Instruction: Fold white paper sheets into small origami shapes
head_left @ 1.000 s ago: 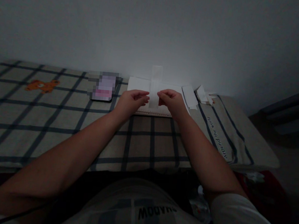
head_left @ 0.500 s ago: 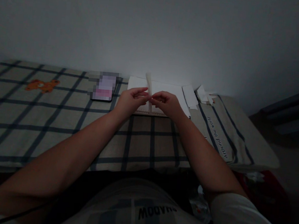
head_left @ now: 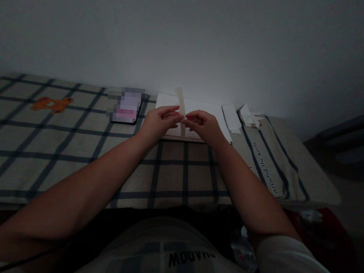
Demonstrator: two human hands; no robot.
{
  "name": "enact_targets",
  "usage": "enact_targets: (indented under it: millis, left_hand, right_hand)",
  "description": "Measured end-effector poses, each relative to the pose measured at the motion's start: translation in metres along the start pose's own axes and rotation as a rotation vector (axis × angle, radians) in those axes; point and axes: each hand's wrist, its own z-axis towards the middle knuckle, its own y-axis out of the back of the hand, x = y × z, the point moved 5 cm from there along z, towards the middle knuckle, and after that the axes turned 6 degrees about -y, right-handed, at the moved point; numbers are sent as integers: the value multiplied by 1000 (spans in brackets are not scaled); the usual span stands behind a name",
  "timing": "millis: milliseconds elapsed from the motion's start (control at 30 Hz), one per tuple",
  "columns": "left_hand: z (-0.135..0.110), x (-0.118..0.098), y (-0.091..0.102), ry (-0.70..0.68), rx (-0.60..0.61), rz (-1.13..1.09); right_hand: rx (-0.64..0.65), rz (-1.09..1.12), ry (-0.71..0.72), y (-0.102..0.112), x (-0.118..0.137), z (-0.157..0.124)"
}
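A narrow pale strip of paper (head_left: 181,99) stands tilted between my hands, its top leaning to the left. My left hand (head_left: 161,120) pinches it from the left with thumb and fingertips. From the other side, the fingertips of my right hand (head_left: 201,122) are closed on the same strip, almost meeting the left ones. Both hands are just over an open notebook (head_left: 208,107) with white pages, whose near edge shows below the fingers. The strip's lower end reaches down to about that edge. My fingers hide its middle.
A phone (head_left: 127,106) lies left of the notebook. On the right are a flat white paper piece (head_left: 232,118) and crumpled paper scraps (head_left: 250,117). An orange bear figure (head_left: 52,104) is on the checked tablecloth (head_left: 82,144). A wall (head_left: 190,39) rises behind the table.
The strip's top has tipped slightly further left and its lower end has shifted a little right. Both hands stay in nearly the same place.
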Motion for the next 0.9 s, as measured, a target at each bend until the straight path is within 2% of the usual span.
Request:
enact_targets:
  millis: [333, 767, 900]
  left_hand:
    - [-1, -5, 2, 6, -73, -25]
    - [-7, -8, -5, 30, 45, -36]
    - [-5, -4, -1, 37, -2, 4]
  right_hand:
    - [-135, 16, -86, 11, -7, 4]
    - [-158, -26, -181, 14, -6, 1]
    - [-149, -59, -195, 15, -7, 2]
